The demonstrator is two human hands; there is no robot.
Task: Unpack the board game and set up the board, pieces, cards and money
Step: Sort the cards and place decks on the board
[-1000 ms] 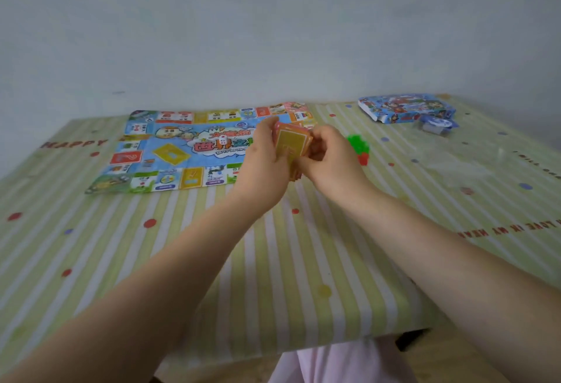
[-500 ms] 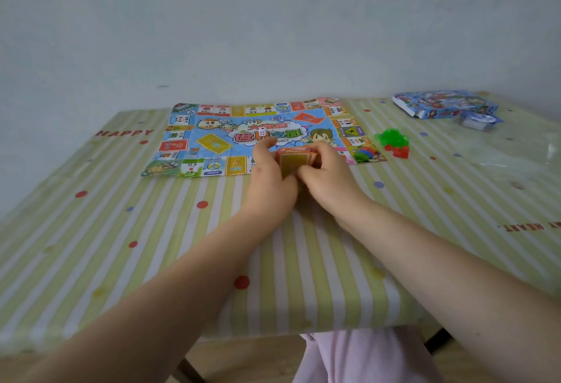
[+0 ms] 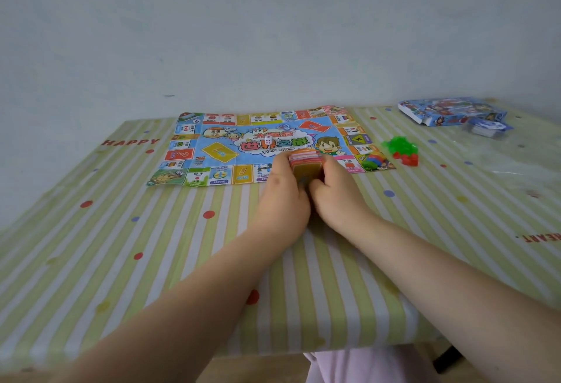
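Observation:
The colourful paper game board (image 3: 267, 145) lies flat at the far middle of the striped table (image 3: 151, 261), with a small white die (image 3: 268, 140) on its centre. A thick stack of orange and pink cards (image 3: 305, 165) stands on edge at the board's near border. My left hand (image 3: 283, 197) grips the stack's left side and my right hand (image 3: 337, 194) grips its right side. The lower part of the stack is hidden between my hands. Green and red plastic pieces (image 3: 402, 150) lie in a small heap right of the board.
The blue game box (image 3: 449, 110) lies at the far right corner, with a small wrapped pack of cards (image 3: 488, 127) in front of it. Clear plastic wrap (image 3: 510, 158) lies on the table's right side. The table's near edge runs just above my lap.
Both hands have lowered the card stack from in front of me down to the table at the board's near edge. The view has shifted so the board sits more central.

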